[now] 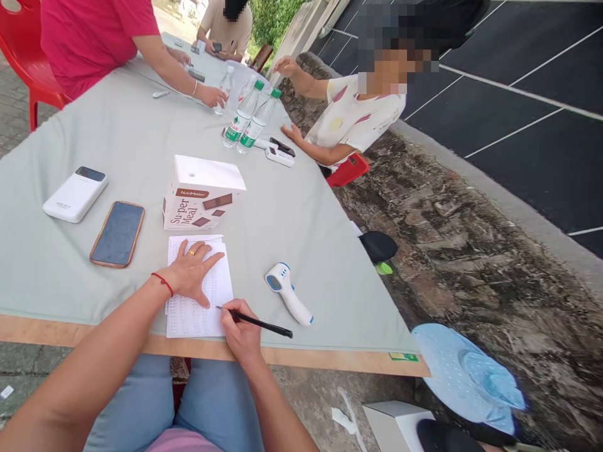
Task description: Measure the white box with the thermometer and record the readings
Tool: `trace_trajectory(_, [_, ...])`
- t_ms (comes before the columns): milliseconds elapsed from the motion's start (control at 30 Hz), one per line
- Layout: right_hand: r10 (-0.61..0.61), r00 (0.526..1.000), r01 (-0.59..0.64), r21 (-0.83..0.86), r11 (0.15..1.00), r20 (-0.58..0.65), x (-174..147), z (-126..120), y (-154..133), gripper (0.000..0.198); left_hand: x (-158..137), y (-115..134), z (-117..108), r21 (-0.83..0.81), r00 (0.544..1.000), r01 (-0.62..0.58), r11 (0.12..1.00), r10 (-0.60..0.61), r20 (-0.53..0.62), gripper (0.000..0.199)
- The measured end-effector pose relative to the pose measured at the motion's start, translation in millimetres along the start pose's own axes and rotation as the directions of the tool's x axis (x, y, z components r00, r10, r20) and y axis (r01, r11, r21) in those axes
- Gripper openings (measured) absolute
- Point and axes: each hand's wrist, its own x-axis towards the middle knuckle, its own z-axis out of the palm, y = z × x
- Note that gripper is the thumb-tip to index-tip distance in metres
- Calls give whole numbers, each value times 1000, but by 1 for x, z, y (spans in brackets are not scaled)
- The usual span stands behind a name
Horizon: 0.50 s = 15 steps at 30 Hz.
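Flat on a sheet of paper [188, 323] covered in small printed or written rows lies my left hand [191, 276], its fingers spread. A ring and a red string bracelet show on it. My right hand [242, 329] grips a black pen [268, 325], whose tip points at the paper's right part. The sheet rests near the table's front edge, with other paper under it. Just beyond it stands a white and brown "Super Meal" box [207, 191]. To the right lies a white and blue infrared thermometer [288, 294].
Left of the box are a phone [117, 233] and a white power bank [75, 194]. Water bottles [254, 125] stand farther back on the cloth-covered table [330, 276]. A person in red [98, 37] touches one bottle; another person [358, 116] sits at the right edge.
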Motion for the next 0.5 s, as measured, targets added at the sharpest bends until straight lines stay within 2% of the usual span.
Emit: trace_trajectory(500, [-5, 1000, 5, 17, 1000, 5, -1, 1, 2, 9, 0, 0, -1, 14, 1000, 0, 1000, 0, 3, 120])
